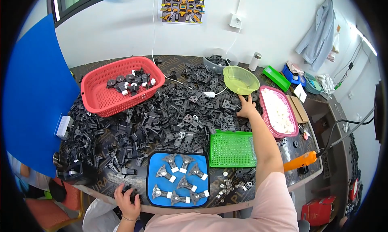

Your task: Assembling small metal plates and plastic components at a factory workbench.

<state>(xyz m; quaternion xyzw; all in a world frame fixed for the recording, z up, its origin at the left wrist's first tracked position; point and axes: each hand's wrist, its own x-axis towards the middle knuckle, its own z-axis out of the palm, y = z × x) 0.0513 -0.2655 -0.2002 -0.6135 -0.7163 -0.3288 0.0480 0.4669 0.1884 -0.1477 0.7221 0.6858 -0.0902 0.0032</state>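
My left hand (127, 202) is at the table's front edge, fingers curled round a small black plastic part (131, 192) that is mostly covered. My right hand (247, 107) reaches far over the table, its fingers apart on the pile of black plastic parts (202, 106), just below the yellow-green basket (241, 80). Nothing shows clearly in its grasp. Between my arms lies a blue mat (155, 177) with a dark border. Several black brackets (185, 184) with white ends and round metal pieces rest on it.
Left of the pile stands a red basket (91, 98) with black and white parts. A green perforated tray (231, 151) and a pink basket (296, 129) of white pieces flank my right arm. Small metal fittings (224, 186) lie near the front edge. An orange corded tool (301, 161) is at the right.
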